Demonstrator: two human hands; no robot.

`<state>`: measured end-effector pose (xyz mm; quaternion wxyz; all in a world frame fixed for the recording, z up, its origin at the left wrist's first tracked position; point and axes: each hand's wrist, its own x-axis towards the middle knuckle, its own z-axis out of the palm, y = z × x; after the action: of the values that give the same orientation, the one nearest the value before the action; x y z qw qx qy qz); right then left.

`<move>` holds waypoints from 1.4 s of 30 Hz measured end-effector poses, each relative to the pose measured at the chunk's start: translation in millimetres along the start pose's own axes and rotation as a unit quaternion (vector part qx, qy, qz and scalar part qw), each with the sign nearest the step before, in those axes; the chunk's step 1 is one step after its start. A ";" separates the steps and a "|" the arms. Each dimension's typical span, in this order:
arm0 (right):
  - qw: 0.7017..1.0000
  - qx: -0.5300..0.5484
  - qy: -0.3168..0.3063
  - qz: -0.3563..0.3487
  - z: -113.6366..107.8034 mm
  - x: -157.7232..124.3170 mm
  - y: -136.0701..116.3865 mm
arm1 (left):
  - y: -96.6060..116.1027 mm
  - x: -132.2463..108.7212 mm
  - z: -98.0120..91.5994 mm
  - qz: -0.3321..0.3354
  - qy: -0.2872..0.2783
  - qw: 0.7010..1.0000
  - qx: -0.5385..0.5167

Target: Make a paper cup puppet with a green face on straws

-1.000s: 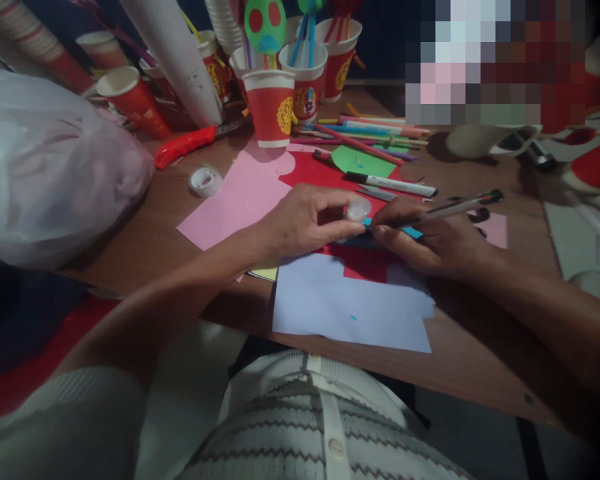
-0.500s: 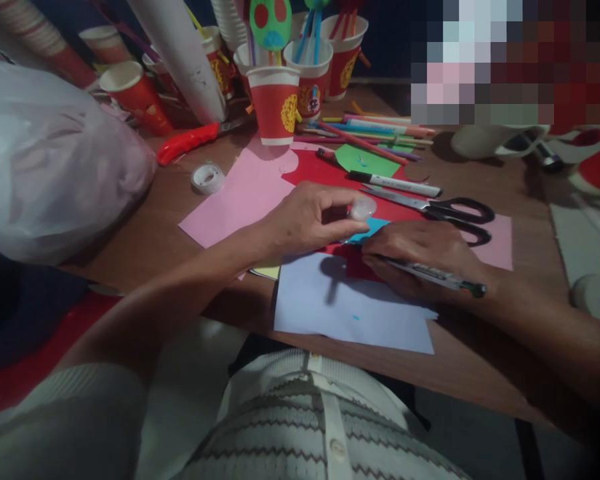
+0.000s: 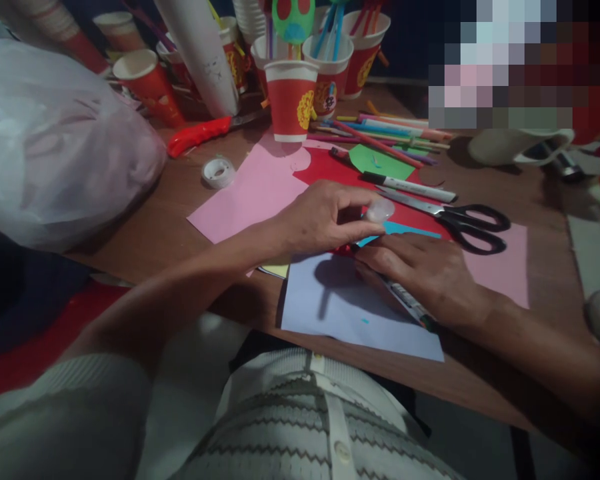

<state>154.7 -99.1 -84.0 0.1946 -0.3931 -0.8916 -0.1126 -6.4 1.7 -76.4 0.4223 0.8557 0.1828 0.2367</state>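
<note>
My left hand (image 3: 325,217) pinches a small round, whitish translucent thing (image 3: 381,211) between thumb and fingers; its exact kind is unclear. Close beside it on the right, my right hand (image 3: 420,270) is closed around a pen (image 3: 406,298) with a pale printed barrel and a green end. The pen's end slants down to the right, out from under the hand. A strip of blue paper (image 3: 413,231) shows just above my right fingers, over red paper (image 3: 325,165). White paper (image 3: 330,320) lies below both hands, crossed by a round-headed shadow and bearing a tiny blue scrap.
Black-handled scissors (image 3: 473,227) and a black-capped marker (image 3: 410,187) lie beyond my right hand. Pink paper (image 3: 260,193), a tape roll (image 3: 219,173) and a red-handled cutter (image 3: 200,135) are to the left. Red cups (image 3: 291,100), pens and a white plastic bag (image 3: 65,147) stand behind.
My right hand has turned and shifted slightly, so the pen points lower and more blue paper shows. The whole view has slid a little; my left hand keeps its pinch.
</note>
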 end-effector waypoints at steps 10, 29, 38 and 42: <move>0.999 0.002 0.010 0.035 2.2 -1.4 -5.7 | 0.0 -0.4 -0.7 0.013 -0.008 1.000 -0.001; 0.981 0.103 0.067 0.148 9.3 -25.3 15.8 | -1.2 1.4 -0.7 0.027 0.003 0.999 0.020; 0.940 0.213 0.101 0.246 6.9 -13.7 22.7 | -0.8 1.6 -1.5 0.029 -0.009 1.000 0.004; 0.930 0.249 0.096 0.254 7.4 -6.3 26.6 | -0.2 1.5 -1.2 0.018 -0.007 0.999 -0.039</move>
<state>176.4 -82.9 -92.1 0.3931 -0.5330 -0.7380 0.1290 -5.9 3.3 -75.6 0.4523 0.8435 0.1548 0.2449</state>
